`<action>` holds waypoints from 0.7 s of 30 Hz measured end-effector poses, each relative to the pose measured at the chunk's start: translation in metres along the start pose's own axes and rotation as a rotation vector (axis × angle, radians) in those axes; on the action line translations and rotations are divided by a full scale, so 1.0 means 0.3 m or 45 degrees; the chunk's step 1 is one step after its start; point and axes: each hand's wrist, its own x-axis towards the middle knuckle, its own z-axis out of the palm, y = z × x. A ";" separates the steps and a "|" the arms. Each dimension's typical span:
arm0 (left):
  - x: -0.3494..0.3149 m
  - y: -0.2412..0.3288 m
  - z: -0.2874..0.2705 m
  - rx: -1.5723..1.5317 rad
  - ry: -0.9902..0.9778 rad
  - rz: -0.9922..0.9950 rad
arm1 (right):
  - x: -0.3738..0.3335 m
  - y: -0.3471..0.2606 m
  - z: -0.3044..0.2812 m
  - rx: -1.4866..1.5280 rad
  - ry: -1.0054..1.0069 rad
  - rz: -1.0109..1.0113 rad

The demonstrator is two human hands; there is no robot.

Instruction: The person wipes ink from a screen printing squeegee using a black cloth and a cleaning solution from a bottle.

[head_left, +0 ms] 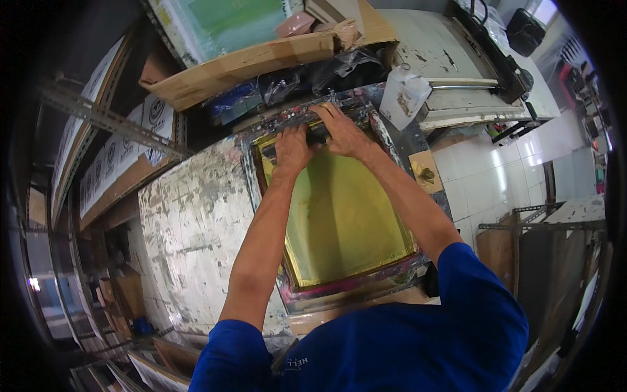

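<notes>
A screen-printing frame (253,173) with paint-smeared edges lies in front of me. Its yellow-green mesh (359,222) has a darker band running down the middle. At the frame's far end, a dark bar that looks like a squeegee (318,136) lies across the mesh, mostly covered by my hands. My left hand (292,149) grips it left of centre, fingers curled over the far side. My right hand (342,134) holds it just to the right, with its fingers reaching toward the frame's far edge. Both arms are stretched forward over the mesh.
A worn, paint-flecked white tabletop (202,228) extends left. Right of the frame's far corner stands a translucent plastic jug (405,98); nearer lies a stained cardboard piece (426,171). Beyond the frame is a cardboard box (248,62). Metal shelving (108,121) rises at left.
</notes>
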 end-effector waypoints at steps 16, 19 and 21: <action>-0.004 -0.041 -0.061 -1.159 0.209 -0.125 | -0.073 0.064 -0.217 0.310 1.084 0.284; -0.005 -0.034 -0.083 -1.370 0.216 -0.163 | -0.031 0.053 -0.224 0.627 1.024 0.333; -0.005 -0.030 -0.094 -1.441 0.229 -0.142 | 0.003 0.055 -0.219 0.805 1.008 0.301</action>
